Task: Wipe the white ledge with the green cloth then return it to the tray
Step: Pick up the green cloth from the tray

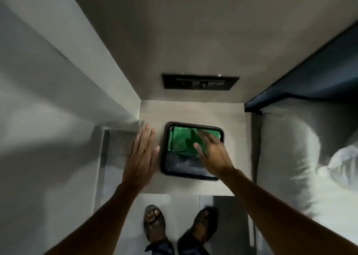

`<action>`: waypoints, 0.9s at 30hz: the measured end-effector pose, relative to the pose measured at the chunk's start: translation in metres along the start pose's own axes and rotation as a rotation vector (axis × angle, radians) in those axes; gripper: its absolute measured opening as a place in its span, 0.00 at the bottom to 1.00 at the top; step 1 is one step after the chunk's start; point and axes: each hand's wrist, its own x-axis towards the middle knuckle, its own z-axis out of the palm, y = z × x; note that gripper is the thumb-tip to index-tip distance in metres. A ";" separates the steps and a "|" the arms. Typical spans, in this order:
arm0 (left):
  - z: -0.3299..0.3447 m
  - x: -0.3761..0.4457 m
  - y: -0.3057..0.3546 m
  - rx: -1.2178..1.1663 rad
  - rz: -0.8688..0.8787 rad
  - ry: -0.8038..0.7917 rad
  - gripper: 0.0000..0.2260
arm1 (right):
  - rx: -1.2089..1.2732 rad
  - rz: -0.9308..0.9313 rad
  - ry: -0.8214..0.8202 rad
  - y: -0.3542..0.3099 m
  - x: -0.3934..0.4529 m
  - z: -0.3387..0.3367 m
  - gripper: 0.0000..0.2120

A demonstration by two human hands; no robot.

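Note:
A folded green cloth (181, 140) lies in the far half of a dark rectangular tray (163, 157) on a pale bedside surface (193, 111). My right hand (212, 154) hovers over the tray with fingers spread, its fingertips above the cloth's right part; I cannot tell whether it touches the cloth. To the left of the tray my left hand (142, 156) is flat and open, fingers pointing away from me, holding nothing. A white sloping ledge or wall face (58, 92) runs along the left.
A black switch panel (200, 83) is set in the wall behind the surface. On the right is a bed with a white pillow (286, 157) and a dark headboard (310, 86). My sandalled feet (155, 223) stand on the tiled floor below.

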 end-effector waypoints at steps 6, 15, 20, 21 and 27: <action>0.070 0.005 -0.037 0.041 -0.021 -0.034 0.26 | -0.186 -0.085 0.050 0.019 0.042 0.030 0.26; 0.098 0.004 -0.056 0.103 -0.075 -0.098 0.27 | -0.195 -0.049 -0.033 0.011 0.057 0.021 0.24; 0.096 0.005 -0.051 0.100 -0.096 -0.090 0.27 | -0.214 -0.080 -0.109 0.003 0.057 0.004 0.19; 0.097 0.005 -0.051 0.101 -0.094 -0.090 0.27 | -0.221 -0.092 -0.125 0.003 0.056 0.001 0.18; 0.091 0.003 -0.054 0.074 -0.066 -0.041 0.26 | -0.104 -0.117 -0.238 0.003 0.044 -0.016 0.13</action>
